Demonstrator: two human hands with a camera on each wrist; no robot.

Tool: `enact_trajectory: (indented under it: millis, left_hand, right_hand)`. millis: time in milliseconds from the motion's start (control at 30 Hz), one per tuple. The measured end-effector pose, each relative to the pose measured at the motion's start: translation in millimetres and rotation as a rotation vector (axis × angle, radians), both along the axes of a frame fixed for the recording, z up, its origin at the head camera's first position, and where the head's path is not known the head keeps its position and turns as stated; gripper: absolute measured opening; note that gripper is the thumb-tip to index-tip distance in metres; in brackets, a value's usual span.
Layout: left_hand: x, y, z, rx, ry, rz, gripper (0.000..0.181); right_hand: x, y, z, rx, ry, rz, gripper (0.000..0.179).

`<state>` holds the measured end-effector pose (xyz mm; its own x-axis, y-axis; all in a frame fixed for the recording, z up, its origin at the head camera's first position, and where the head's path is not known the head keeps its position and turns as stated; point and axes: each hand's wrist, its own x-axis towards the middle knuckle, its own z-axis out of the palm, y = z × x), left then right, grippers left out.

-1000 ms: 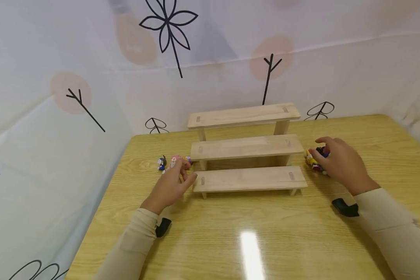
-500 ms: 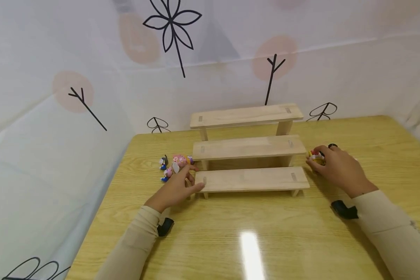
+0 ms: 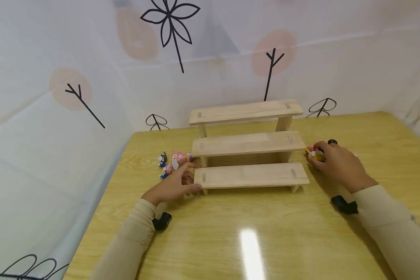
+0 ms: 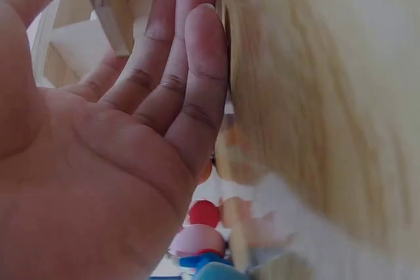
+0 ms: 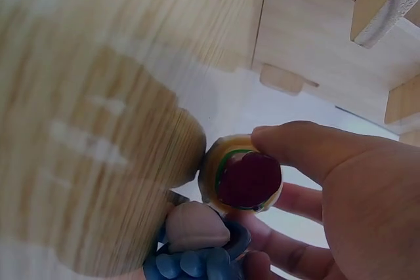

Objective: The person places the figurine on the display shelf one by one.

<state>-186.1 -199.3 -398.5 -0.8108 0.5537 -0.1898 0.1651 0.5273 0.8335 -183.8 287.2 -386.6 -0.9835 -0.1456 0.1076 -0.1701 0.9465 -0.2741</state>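
A three-tier wooden display shelf (image 3: 252, 175) stands on the table. My left hand (image 3: 168, 189) holds the left end of its lowest board, thumb at the front edge and fingers curled behind; a wooden leg (image 4: 110, 14) shows between thumb and fingers in the left wrist view. To the right of the shelf, my right hand (image 3: 343, 167) pinches a small toy figure (image 5: 241, 174) with a yellowish rim and a dark red part facing the wrist camera. A blue toy figure with a pale round part (image 5: 195, 229) lies against it, by the fingers.
Several small toy figures, among them a pink one (image 3: 179, 157) and a dark-and-blue one (image 3: 162, 159), lie left of the shelf. A dark round item (image 3: 332, 142) shows just behind the right hand. Patterned white cloth (image 3: 224, 81) hangs behind the table (image 3: 202, 233).
My left hand has moved from above the left-hand figures onto the end of the lowest board. My right hand has come down and closed its fingertips on a figure.
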Motion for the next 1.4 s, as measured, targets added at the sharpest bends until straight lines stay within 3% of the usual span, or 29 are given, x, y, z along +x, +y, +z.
enact_trajectory:
  millis: [167, 333, 1400]
  left_hand:
    - [-4.6, -6.1, -3.2, 0.083, -0.081, -0.015, 0.064]
    - [-5.3, -9.8, -8.7, 0.117, -0.120, -0.003, 0.066]
    - [-5.0, -10.1, -11.6, 0.136, -0.116, 0.018, 0.071]
  right_hand:
    - [-1.2, -0.3, 1.8, 0.021, 0.004, -0.003, 0.049]
    - [0.0, -0.9, 1.7, 0.035, -0.009, -0.003, 0.049]
    - [-0.8, 3.6, -0.1, -0.001, -0.001, 0.002, 0.045]
